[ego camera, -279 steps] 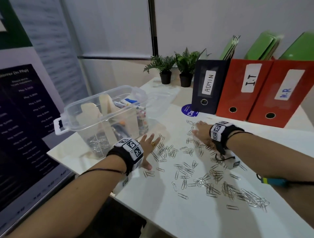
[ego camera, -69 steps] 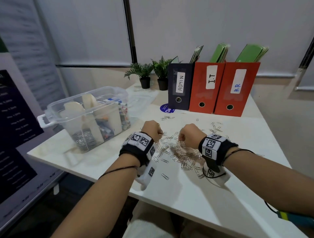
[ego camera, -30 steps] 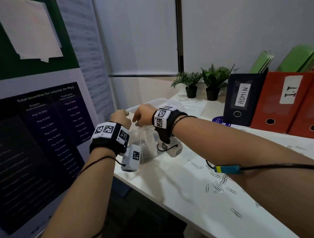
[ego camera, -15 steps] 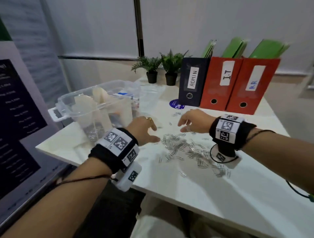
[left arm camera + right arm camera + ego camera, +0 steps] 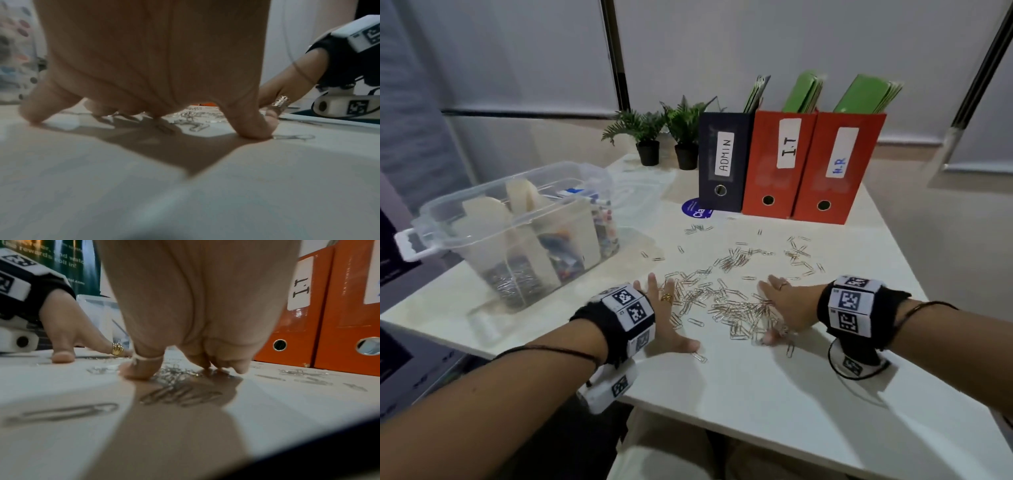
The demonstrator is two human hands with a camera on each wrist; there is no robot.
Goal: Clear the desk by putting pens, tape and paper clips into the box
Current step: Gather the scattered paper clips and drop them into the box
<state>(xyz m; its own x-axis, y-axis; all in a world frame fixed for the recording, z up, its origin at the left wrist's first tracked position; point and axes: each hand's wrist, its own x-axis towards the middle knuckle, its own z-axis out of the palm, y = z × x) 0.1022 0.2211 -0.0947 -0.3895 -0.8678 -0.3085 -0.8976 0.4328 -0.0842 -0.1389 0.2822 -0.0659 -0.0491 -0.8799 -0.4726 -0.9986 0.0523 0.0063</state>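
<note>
While two hands [image 5: 671, 318] flank paper clips [image 5: 726, 301] | one box [image 5: 517, 236]

You work in soft, even room light from above; the white desk [image 5: 774, 394] reflects it without harsh glare. Your head view bends straight lines near its edges. Both wrist views are blurred close up, and each palm throws a dark shadow on the desk beneath it.

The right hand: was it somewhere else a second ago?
Yes. A second ago it was over the clear box; now the right hand lies flat among the paper clips, nearer the red binders.
</note>
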